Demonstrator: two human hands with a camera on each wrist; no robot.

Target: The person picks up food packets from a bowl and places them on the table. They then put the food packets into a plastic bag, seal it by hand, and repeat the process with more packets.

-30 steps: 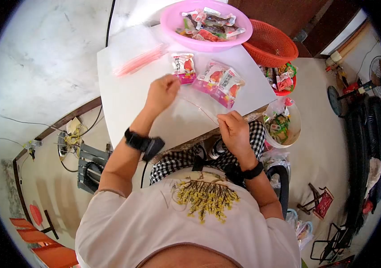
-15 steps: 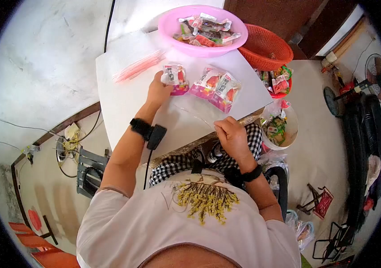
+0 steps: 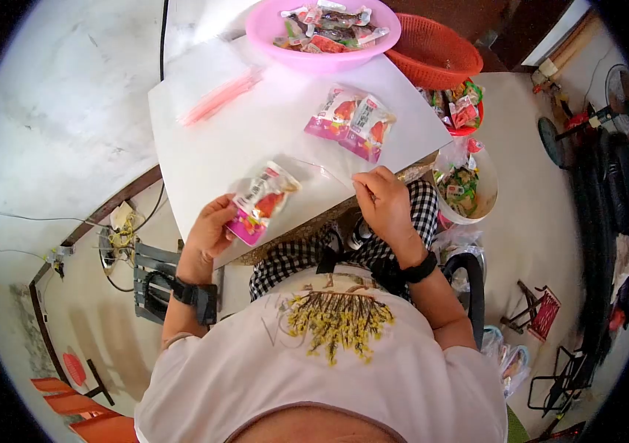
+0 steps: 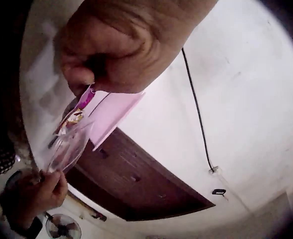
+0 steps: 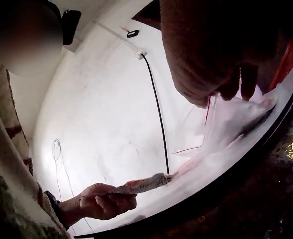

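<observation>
Pinching a snack pouch (image 3: 264, 199) by its purple end above the near left of the white table (image 3: 281, 118), the left hand (image 3: 209, 230) needs only light pressure; the right hand (image 3: 386, 210) pinches a clear plastic bag (image 3: 323, 172), best held taut.

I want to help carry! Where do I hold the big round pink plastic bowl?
Probably hold the bowl by its outward-spreading rim, one hand left, one right, coming from outside with fingers underneath. Colourful plastic packets heap its middle. Careful on the right: the round red plastic basket is close.
</observation>
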